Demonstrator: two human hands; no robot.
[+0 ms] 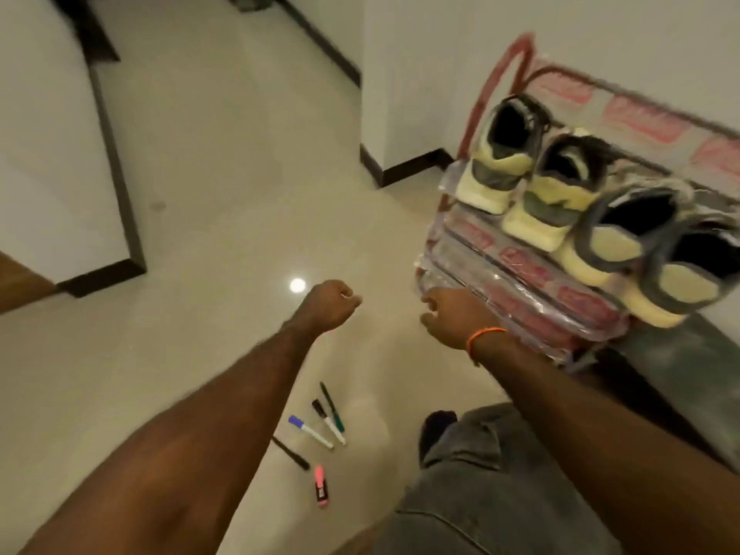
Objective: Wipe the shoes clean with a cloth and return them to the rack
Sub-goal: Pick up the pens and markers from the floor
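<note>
Shoes point(576, 202) crowd the rack point(520, 270) front edge; a knock could topple them. Left hand point(332, 304) fisted, empty; right hand point(448, 314) loosely curled, empty. No cloth visible.

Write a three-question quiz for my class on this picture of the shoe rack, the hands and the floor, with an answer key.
1. How many shoes sit on the rack?
2. True or false: the left hand holds a cloth.
3. What lies on the floor below the arms? A) pens and markers B) socks C) brushes

Key:
1. Four shoes, heels facing the camera.
2. False; its fingers are curled and hold nothing.
3. A, the pens and markers.
</note>
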